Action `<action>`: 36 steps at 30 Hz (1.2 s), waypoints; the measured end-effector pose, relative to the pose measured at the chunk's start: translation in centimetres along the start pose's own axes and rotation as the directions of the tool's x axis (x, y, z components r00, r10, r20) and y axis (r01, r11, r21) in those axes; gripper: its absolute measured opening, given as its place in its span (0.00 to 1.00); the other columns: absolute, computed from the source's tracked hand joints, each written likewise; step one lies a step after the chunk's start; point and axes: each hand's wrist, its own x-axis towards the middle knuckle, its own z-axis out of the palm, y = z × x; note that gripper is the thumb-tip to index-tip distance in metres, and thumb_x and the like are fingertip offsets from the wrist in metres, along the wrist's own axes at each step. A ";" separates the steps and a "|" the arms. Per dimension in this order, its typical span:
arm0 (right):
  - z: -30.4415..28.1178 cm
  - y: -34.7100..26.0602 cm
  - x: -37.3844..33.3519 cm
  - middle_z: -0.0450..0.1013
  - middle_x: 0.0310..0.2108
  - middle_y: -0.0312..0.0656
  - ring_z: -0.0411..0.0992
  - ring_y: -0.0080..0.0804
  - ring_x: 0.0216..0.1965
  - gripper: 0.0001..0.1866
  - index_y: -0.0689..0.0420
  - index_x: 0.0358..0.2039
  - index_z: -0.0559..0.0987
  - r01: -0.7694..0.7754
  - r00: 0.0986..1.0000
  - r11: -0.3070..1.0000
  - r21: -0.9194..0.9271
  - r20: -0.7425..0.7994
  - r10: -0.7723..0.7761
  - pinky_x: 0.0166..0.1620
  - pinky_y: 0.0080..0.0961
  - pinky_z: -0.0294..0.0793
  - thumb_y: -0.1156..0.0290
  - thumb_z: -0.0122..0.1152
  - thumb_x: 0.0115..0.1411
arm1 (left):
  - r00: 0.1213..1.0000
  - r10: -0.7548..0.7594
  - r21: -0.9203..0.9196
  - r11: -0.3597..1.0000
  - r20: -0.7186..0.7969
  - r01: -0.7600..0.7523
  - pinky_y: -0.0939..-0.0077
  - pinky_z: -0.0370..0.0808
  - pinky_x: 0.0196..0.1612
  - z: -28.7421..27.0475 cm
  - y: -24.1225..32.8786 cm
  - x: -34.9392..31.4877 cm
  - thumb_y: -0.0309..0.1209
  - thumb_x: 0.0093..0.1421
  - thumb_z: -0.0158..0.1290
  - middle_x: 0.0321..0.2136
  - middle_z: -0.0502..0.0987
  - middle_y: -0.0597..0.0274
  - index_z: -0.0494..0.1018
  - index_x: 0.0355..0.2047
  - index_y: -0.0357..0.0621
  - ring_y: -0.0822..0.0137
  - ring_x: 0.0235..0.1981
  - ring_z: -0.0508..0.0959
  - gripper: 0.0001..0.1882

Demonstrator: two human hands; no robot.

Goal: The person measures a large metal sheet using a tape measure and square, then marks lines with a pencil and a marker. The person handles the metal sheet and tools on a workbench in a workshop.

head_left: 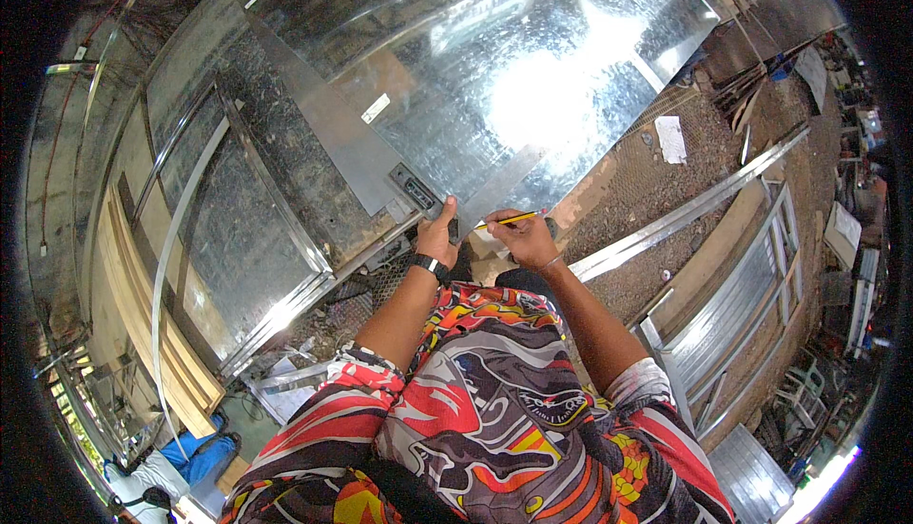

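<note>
A large shiny metal sheet (456, 125) lies in front of me, glare covering much of it. My left hand (437, 239) is at its near edge, thumb pointing up and fingers curled down out of sight. Beside that thumb is a dark slotted tool (414, 188), flat on the sheet; whether the hand grips it or the sheet's edge I cannot tell. A pale straight strip (511, 174) runs over the sheet, away from the hands. My right hand (526, 242) pinches a yellow and black pencil (514, 219), its tip pointing left, close to the edge.
Metal frames (276, 320) lie at left, with wooden planks (157, 315) beyond. A long metal bar (685, 205) crosses the gravelly ground (609, 210) at right. Ribbed metal panels (728, 315) rest nearby. A white label (376, 108) and crumpled paper (670, 139) are farther off.
</note>
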 end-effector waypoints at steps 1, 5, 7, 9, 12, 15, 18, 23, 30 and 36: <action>0.0 0.1 0.0 0.82 0.38 0.37 0.75 0.22 0.39 0.12 0.63 0.44 0.84 0.012 1.000 1.000 -0.021 -0.023 -0.013 0.45 0.24 0.75 0.69 0.68 0.65 | 1.000 0.015 -0.015 1.000 0.000 -0.015 0.56 0.78 0.42 0.1 -0.1 0.0 0.43 0.63 0.66 0.45 0.80 0.60 0.73 0.51 0.46 0.60 0.46 0.81 0.23; -0.2 1.3 0.6 0.81 0.34 0.36 0.75 0.22 0.35 0.11 0.64 0.44 0.84 0.108 0.981 0.977 -0.184 -0.139 -0.134 0.40 0.23 0.75 0.70 0.68 0.65 | 0.999 -0.041 0.010 0.999 0.023 0.041 0.57 0.78 0.41 -0.2 0.0 0.2 0.43 0.63 0.67 0.44 0.81 0.60 0.75 0.49 0.45 0.59 0.43 0.82 0.22; -0.3 1.7 0.9 0.80 0.32 0.34 0.74 0.20 0.32 0.11 0.64 0.43 0.84 0.136 0.972 0.970 -0.201 -0.162 -0.170 0.36 0.22 0.75 0.70 0.68 0.65 | 1.000 -0.009 0.016 1.000 0.013 0.009 0.58 0.77 0.40 -0.3 -0.3 0.4 0.44 0.62 0.67 0.43 0.81 0.60 0.75 0.48 0.44 0.60 0.41 0.82 0.22; -0.2 1.5 0.8 0.79 0.29 0.32 0.73 0.18 0.29 0.10 0.64 0.43 0.84 0.127 0.980 0.986 -0.112 -0.142 -0.143 0.33 0.20 0.73 0.71 0.68 0.66 | 1.000 -0.009 0.015 1.000 0.023 0.008 0.57 0.77 0.40 -0.6 -0.4 0.6 0.44 0.62 0.67 0.43 0.81 0.61 0.75 0.49 0.45 0.60 0.41 0.82 0.22; -0.2 2.1 0.9 0.77 0.28 0.31 0.71 0.16 0.28 0.10 0.64 0.42 0.84 0.191 0.963 0.968 -0.164 -0.162 -0.217 0.31 0.19 0.70 0.71 0.67 0.66 | 1.000 -0.023 0.042 0.999 0.017 0.022 0.56 0.77 0.40 -0.6 -0.3 0.5 0.45 0.62 0.67 0.42 0.81 0.62 0.75 0.49 0.47 0.60 0.41 0.82 0.23; 0.2 2.2 1.0 0.77 0.28 0.30 0.70 0.16 0.27 0.09 0.64 0.42 0.84 0.197 0.957 0.966 -0.166 -0.182 -0.226 0.30 0.19 0.69 0.70 0.66 0.67 | 0.999 -0.028 0.042 0.999 0.018 0.028 0.55 0.77 0.41 -1.0 -0.5 0.9 0.45 0.61 0.68 0.42 0.81 0.63 0.75 0.49 0.48 0.60 0.42 0.82 0.22; -0.1 3.3 1.4 0.77 0.28 0.31 0.70 0.16 0.27 0.10 0.64 0.42 0.83 0.241 0.943 0.949 -0.204 -0.184 -0.279 0.30 0.19 0.70 0.70 0.65 0.67 | 0.999 -0.042 0.033 0.999 0.035 0.041 0.53 0.77 0.42 -0.8 -0.6 1.1 0.45 0.61 0.68 0.43 0.81 0.63 0.75 0.49 0.48 0.60 0.43 0.81 0.22; 0.0 2.9 1.3 0.78 0.29 0.33 0.72 0.18 0.28 0.10 0.65 0.43 0.83 0.172 0.951 0.968 -0.183 -0.227 -0.212 0.31 0.19 0.71 0.70 0.65 0.68 | 0.999 -0.034 0.048 0.998 0.024 0.033 0.51 0.77 0.45 -1.5 -1.2 1.9 0.45 0.61 0.68 0.44 0.81 0.62 0.76 0.49 0.48 0.60 0.44 0.81 0.22; -0.6 0.8 -1.0 0.81 0.34 0.42 0.79 0.27 0.34 0.14 0.68 0.46 0.81 0.127 0.930 0.988 0.092 -0.358 -0.086 0.41 0.24 0.81 0.71 0.67 0.66 | 0.998 -0.016 0.230 0.973 0.063 0.001 0.45 0.76 0.49 -3.4 -1.9 3.3 0.47 0.59 0.69 0.44 0.79 0.61 0.74 0.52 0.48 0.57 0.47 0.79 0.27; -4.0 1.8 -5.3 0.81 0.37 0.45 0.81 0.31 0.37 0.15 0.67 0.47 0.82 0.209 0.869 0.946 0.246 -0.490 -0.065 0.44 0.28 0.83 0.69 0.68 0.66 | 0.993 -0.121 0.041 0.992 -0.004 0.122 0.55 0.79 0.44 -1.5 -0.9 1.6 0.43 0.58 0.71 0.41 0.80 0.61 0.76 0.46 0.44 0.62 0.39 0.81 0.23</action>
